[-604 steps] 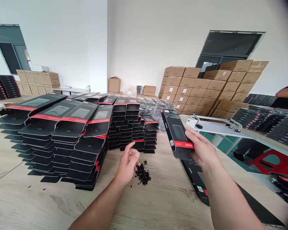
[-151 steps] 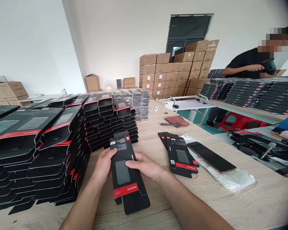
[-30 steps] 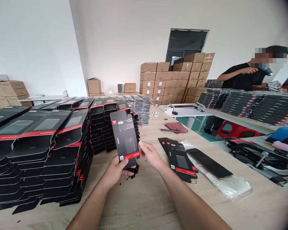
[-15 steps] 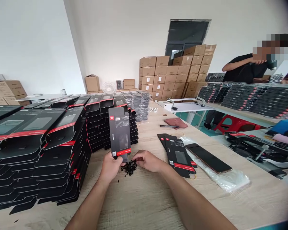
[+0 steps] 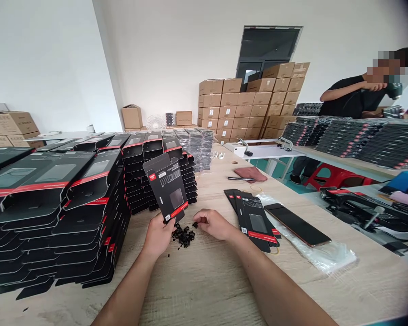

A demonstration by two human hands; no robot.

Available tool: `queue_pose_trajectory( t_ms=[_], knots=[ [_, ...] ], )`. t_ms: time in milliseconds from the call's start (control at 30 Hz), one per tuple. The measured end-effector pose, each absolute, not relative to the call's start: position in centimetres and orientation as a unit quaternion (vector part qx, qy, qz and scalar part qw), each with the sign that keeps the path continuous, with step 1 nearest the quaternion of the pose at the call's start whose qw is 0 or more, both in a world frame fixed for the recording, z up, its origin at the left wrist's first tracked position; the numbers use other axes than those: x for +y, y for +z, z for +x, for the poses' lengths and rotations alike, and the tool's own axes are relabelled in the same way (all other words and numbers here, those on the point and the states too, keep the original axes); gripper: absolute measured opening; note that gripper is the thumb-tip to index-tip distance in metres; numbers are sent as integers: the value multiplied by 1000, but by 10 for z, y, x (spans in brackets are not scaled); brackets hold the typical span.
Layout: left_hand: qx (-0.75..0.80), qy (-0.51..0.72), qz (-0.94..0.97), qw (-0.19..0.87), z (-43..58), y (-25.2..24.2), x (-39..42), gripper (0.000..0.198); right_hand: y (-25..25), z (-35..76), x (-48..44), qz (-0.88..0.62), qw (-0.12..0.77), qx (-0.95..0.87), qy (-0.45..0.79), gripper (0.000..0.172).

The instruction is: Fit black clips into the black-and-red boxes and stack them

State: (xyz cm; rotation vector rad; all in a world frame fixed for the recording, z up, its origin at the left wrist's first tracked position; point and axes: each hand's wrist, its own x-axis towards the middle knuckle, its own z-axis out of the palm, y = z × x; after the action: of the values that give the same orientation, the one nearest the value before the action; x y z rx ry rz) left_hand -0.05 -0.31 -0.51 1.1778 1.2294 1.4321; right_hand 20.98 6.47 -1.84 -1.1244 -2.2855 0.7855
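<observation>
My left hand [image 5: 159, 235] is closed on the lower end of a black and red packaging box [image 5: 166, 188]. The box is flattened, tilted to the left, and has a small window near its red band. Between my hands a pile of small black pieces [image 5: 183, 236] lies on the wooden table [image 5: 190, 290]. Just right of the pile, my right hand [image 5: 212, 224] pinches one small black piece [image 5: 195, 224] between thumb and fingertips. What kind of part it is, I cannot make out.
Tall stacks of black boxes [image 5: 54, 217] fill the left side. On the right lie several flat boxes [image 5: 255, 222], a phone [image 5: 297, 224] on clear plastic bags [image 5: 336, 256], a pen [image 5: 241, 179] and a brown cloth [image 5: 250, 174]. A co-worker [image 5: 347, 97] holds a tool behind more stacks.
The box in my left hand has gone from nearly upright to leaning left. My right hand has drawn slightly right, off the pile, with a black piece in its fingertips.
</observation>
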Motion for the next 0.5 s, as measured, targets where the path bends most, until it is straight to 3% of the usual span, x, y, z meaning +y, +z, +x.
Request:
queue_pose_trajectory(
  t_ms=[500],
  knots=[
    [503,575,501,407,-2,-12,1,24,-7,201,51,-442,161,-865,175,27]
  ],
)
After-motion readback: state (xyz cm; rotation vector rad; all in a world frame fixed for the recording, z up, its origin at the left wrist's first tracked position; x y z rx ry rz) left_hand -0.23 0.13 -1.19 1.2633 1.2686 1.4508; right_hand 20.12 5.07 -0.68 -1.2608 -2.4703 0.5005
